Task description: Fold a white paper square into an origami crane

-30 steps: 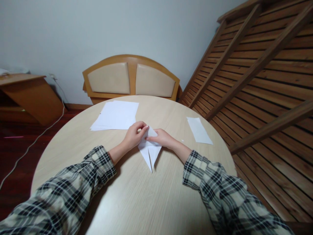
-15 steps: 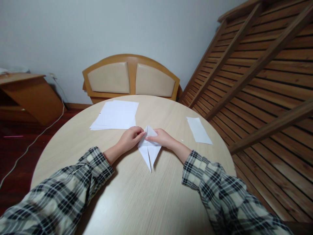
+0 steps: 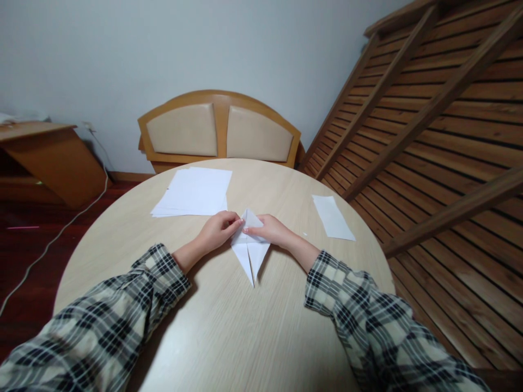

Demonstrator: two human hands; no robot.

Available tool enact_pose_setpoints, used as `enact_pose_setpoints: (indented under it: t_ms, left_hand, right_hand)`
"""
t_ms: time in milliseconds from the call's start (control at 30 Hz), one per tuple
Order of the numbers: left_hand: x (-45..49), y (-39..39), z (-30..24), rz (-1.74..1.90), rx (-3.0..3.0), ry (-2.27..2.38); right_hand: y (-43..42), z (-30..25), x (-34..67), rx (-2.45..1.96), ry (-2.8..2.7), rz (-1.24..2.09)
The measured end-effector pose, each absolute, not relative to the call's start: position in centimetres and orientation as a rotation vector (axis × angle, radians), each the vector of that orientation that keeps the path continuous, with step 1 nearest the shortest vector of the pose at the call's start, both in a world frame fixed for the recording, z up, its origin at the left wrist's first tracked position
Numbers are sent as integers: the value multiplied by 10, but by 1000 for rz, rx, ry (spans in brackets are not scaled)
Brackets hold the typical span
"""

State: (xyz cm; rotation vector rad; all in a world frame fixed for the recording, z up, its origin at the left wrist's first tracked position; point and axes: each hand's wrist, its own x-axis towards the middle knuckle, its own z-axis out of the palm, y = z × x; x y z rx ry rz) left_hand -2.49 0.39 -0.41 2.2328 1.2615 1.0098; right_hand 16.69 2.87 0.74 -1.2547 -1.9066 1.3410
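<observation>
Sheets point(image 3: 194, 191) lie just beyond the left hand point(image 3: 217, 228), its thumb and finger pinched together on the left edge of the paper point(image 3: 255, 251). It lies between both hands, equally near each, long axis running near to far, split end nearer. The right hand point(image 3: 273, 231) clamps the right edge, thumb on top, fingers probably underneath. A strip point(image 3: 333, 218) lies right of that hand, well apart

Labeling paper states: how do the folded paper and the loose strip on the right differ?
Shape: the folded paper is kite-like with a slit in its near half; the strip is a long rectangle.
Contact: the left hand and right hand hold the folded paper; neither touches the strip.
Shared: both are white.
</observation>
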Motion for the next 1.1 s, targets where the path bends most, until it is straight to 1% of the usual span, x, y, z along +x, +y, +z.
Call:
enact_pose_setpoints:
  t_ms: [133,367,667,1100]
  left_hand:
    - [-28,2,-2,925,2227,1219]
    - [-28,2,-3,898,2269,1258]
    - [-34,-3,-1,804,2279,1255]
    - [-35,0,-2,783,2317,1247]
  right_hand:
    - [28,8,168,-1245,-1866,1403]
    - [29,6,168,-1216,-1845,1443]
    - [32,7,173,-1223,-1868,1407]
    - [32,7,175,-1203,-1836,1389]
